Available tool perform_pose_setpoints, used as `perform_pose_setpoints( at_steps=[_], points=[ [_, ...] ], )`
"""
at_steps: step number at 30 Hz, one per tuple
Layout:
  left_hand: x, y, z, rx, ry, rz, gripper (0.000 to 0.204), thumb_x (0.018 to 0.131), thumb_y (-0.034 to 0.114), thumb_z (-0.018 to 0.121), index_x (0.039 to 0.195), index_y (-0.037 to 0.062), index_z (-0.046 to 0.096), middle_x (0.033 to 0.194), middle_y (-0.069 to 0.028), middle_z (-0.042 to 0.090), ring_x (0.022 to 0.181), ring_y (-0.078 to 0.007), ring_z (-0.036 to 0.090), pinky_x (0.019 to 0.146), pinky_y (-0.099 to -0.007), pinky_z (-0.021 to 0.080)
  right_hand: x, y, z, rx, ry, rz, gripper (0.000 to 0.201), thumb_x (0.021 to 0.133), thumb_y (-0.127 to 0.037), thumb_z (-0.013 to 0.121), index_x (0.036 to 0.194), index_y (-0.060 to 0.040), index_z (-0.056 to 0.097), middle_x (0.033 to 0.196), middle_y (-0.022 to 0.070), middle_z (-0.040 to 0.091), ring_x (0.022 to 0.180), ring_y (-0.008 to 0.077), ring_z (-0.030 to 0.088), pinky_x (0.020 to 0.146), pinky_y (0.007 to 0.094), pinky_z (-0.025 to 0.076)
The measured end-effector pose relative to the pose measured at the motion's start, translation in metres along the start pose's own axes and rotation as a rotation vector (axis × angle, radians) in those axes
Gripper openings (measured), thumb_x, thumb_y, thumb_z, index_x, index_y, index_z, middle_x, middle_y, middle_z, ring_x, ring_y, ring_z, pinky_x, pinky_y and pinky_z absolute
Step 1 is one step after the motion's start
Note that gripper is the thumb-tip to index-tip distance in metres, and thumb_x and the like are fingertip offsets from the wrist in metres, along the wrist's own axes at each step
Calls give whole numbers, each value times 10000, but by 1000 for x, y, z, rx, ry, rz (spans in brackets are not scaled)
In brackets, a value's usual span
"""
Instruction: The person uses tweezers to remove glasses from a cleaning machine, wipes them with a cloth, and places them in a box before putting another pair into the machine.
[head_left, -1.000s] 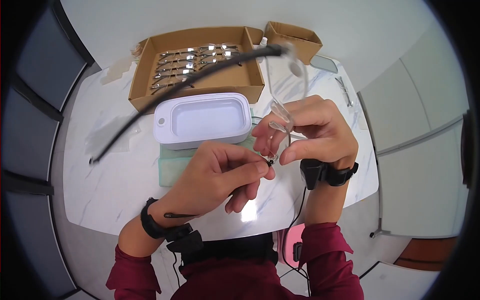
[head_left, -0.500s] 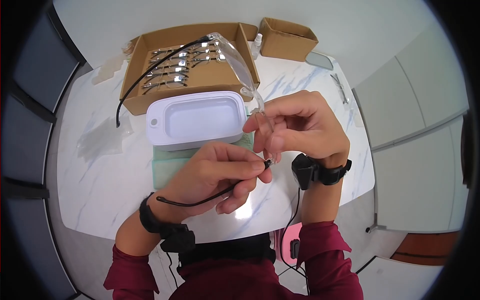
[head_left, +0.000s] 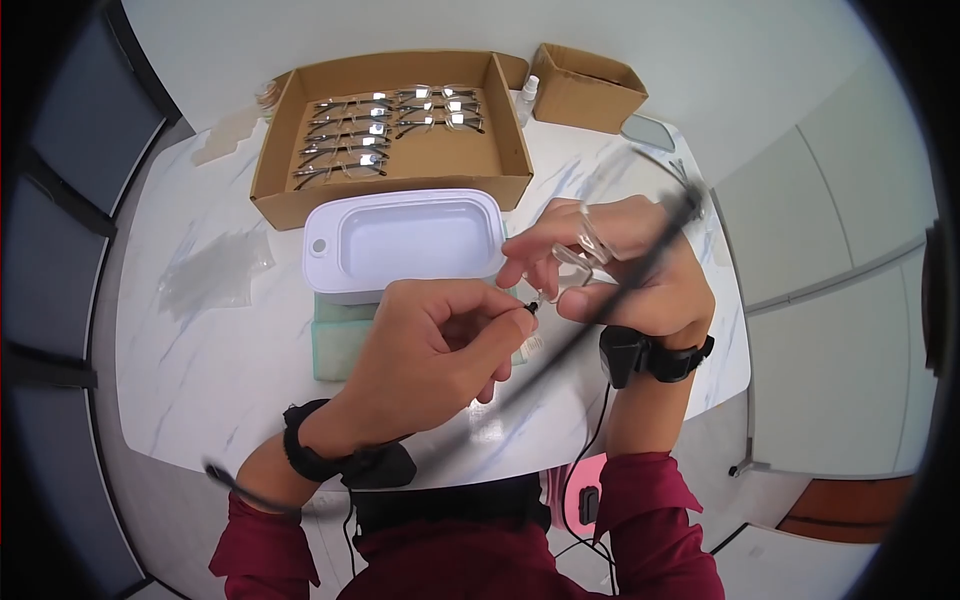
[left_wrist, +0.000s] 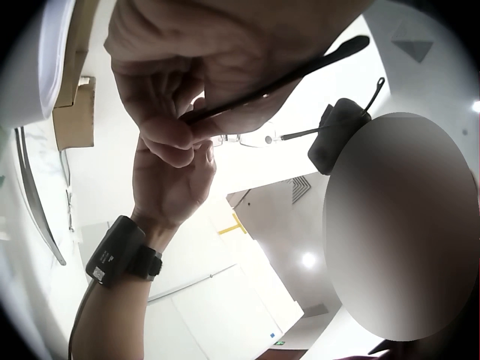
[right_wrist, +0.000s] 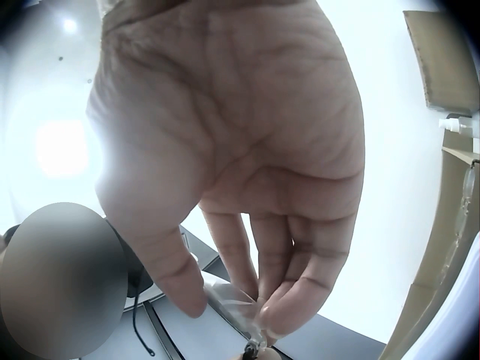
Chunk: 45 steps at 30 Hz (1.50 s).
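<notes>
A pair of clear safety glasses with black temple arms is held over the table between both hands. My left hand (head_left: pixel 520 318) pinches one black temple arm at its hinge end (head_left: pixel 531 305). My right hand (head_left: pixel 555 290) pinches the clear lens piece (head_left: pixel 585 245) between thumb and fingers. A blurred black temple arm (head_left: pixel 600 300) slants from the upper right across both hands towards the lower left. The left wrist view has the left fingers (left_wrist: pixel 172 127) round the black arm (left_wrist: pixel 277 79). In the right wrist view the right fingertips hold the clear lens (right_wrist: pixel 232 304).
A white tub (head_left: pixel 405 240) stands on a green cloth (head_left: pixel 335 340) on the marble table (head_left: pixel 200 370). Behind it a cardboard box (head_left: pixel 280 170) holds several glasses. A smaller box (head_left: pixel 585 85), a spray bottle (head_left: pixel 527 92), a plastic bag (head_left: pixel 215 270) and loose glasses (head_left: pixel 685 175) lie around.
The glasses have turned in my hands: the free temple arm swung from over the cardboard box at upper left to a slant across my hands. Both hands kept their hold.
</notes>
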<state>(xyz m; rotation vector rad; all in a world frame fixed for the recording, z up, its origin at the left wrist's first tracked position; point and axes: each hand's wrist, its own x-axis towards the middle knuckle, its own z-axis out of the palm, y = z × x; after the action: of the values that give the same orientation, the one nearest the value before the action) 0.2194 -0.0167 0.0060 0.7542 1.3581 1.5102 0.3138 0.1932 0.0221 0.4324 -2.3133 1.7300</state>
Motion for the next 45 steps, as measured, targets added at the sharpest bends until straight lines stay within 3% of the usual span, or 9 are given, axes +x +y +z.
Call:
perform_pose_setpoints(
  at_steps=[1,2,5,16,17,26,33,35,45],
  points=[
    [0,-1,0,18,15,30,186,971,126,621,977,-40,704,638,-27,627,488,-59,558,441,-200,414,1,1,-2,-90,-21,-71,315,813,-86,755,1099,35,707,911,99,722,784,151,651,761,314,529],
    [0,1,-1,17,19,32,186,971,126,621,977,-40,704,638,-27,627,488,-59,558,441,-200,414,-1,-6,-2,-120,-13,-8,437,725,-104,754,1102,107,690,916,226,724,766,240,627,742,367,492],
    [0,4,-1,-33,22,27,156,936,99,645,922,-44,703,643,-11,621,522,-38,559,463,-209,416,1,-1,-5,-84,-22,-127,356,746,-101,831,1067,18,733,928,114,732,793,188,612,757,331,492],
    [0,5,-4,-45,-16,6,179,944,120,644,977,-45,705,647,-16,627,517,-42,565,463,-202,426,4,2,-5,-63,-33,-214,435,696,-102,878,1086,28,737,1013,157,744,901,238,649,819,381,492],
    [0,6,-7,-108,-57,-41,185,947,131,646,985,-41,703,653,-19,629,519,-45,570,464,-199,429,5,1,-3,-88,-32,-246,503,688,-170,877,1053,126,698,900,246,725,832,300,640,795,403,475],
    [5,3,-12,-229,-143,-50,161,955,99,639,986,-53,679,655,-36,626,512,-64,569,451,-211,438,7,1,-4,-134,-40,-227,508,661,-205,890,1027,97,709,875,212,729,766,269,652,766,381,465],
    [4,2,-12,-224,-146,-27,158,957,108,632,978,-45,667,656,-21,620,516,-49,553,457,-203,420,6,6,-3,-97,-38,-257,532,659,-265,905,1021,78,720,876,215,729,805,309,667,788,409,494],
    [4,3,-10,-172,-116,-41,160,958,115,632,979,-39,666,659,-13,617,523,-43,550,464,-197,416,7,2,-6,-129,-73,-226,407,662,-176,902,980,27,748,958,159,748,874,243,678,828,361,494],
    [4,3,-11,-140,-133,-4,159,968,94,615,995,-55,662,650,-8,603,518,-39,532,462,-204,402,7,5,-4,-83,-88,-257,441,731,-229,839,1077,27,741,984,152,748,867,265,668,830,378,500]
  ],
)
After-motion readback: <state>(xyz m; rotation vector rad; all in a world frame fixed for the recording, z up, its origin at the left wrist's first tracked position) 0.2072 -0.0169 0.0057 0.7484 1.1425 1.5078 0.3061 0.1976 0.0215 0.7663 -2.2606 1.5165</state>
